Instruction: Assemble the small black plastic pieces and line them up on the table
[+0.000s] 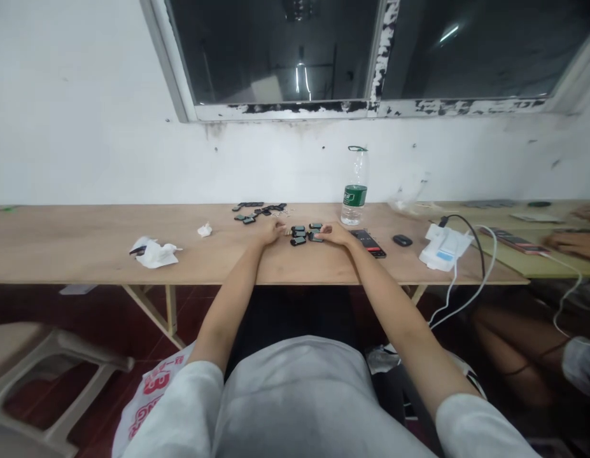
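Note:
Both my arms reach out over a long wooden table [84, 248]. My left hand [272, 230] rests on the table top just left of a small group of dark rectangular parts [299, 234], its fingers curled down. My right hand [333, 234] lies on the right of that group, fingertips touching one dark part [316, 237]. Whether either hand grips anything is too small to make out. A second scatter of the same dark parts [256, 211] lies farther back, to the left.
A clear water bottle with a green label [354, 191] stands behind my right hand. A black remote [368, 243], a small black item [402, 240] and a white charger with cables [445, 249] lie to the right. Crumpled tissues [154, 252] sit left. Another person's hand [574, 245] is at far right.

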Demonstrator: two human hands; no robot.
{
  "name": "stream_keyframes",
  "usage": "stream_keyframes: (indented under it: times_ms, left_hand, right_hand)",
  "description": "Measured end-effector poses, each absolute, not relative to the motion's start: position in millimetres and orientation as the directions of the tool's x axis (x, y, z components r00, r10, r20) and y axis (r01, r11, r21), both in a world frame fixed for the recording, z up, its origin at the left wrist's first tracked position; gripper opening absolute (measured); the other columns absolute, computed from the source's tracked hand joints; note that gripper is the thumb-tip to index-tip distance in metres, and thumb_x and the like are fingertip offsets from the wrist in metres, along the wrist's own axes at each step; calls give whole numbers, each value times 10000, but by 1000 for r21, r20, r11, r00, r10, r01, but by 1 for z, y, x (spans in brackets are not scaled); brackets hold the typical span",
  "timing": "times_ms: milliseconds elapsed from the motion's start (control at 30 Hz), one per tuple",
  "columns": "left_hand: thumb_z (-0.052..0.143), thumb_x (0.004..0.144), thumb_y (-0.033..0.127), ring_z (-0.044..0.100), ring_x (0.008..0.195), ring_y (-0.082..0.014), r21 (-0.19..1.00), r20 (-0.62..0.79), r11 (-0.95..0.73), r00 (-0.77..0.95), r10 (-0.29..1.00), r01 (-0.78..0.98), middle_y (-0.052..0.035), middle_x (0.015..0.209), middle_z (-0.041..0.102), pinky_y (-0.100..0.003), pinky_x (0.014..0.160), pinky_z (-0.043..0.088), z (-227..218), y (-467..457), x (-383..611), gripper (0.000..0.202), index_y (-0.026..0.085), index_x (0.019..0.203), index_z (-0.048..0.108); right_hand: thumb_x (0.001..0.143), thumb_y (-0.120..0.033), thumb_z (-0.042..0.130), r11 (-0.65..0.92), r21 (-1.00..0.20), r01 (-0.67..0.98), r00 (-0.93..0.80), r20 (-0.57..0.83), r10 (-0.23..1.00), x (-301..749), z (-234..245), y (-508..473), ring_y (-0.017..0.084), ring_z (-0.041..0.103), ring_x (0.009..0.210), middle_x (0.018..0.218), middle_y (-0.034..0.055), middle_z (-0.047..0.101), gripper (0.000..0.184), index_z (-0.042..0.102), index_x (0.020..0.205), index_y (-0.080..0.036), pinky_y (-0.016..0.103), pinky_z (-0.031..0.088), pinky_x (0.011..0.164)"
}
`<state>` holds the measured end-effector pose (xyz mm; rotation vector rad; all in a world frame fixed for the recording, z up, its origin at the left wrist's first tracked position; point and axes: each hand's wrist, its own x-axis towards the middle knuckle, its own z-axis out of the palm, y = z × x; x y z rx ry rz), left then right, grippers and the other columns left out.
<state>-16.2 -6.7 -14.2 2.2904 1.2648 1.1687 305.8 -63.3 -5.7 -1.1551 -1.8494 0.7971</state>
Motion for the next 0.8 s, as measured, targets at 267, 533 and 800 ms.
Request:
stream_keyframes:
  times_ms: [267,533,800]
  left_hand:
    - [682,1013,380,705,1060,-256,577,553,-669,379,742,468,-96,1155,743,-392,987,575,-5,-32,19,237,197,1162,705]
    - [723,995,263,703,1087,-262,581,528,-673,417,740,458,-108,1149,762,-365,920,575,3,-49,32,183,182,1157,747]
    - [694,1013,267,694,1080,-270,602,547,-686,414,727,409,-114,1168,750,-382,937,569,-1,-50,35,210,155,1185,737]
  right_hand:
    - [711,-531,1001,379,-907,185,-161,353,922,288,3,-74,192,707,599,761,53,772,479,698,858,-191,296,581,576]
    - [735,-572,976,406,-908,103,-116,395,911,274,5,-71,211,731,673,850,88,799,493,744,930,-184,360,661,717]
    - [753,-520,979,392,-912,122,-146,374,916,275,1,-68,189,718,660,845,68,787,448,740,919,-180,343,649,715]
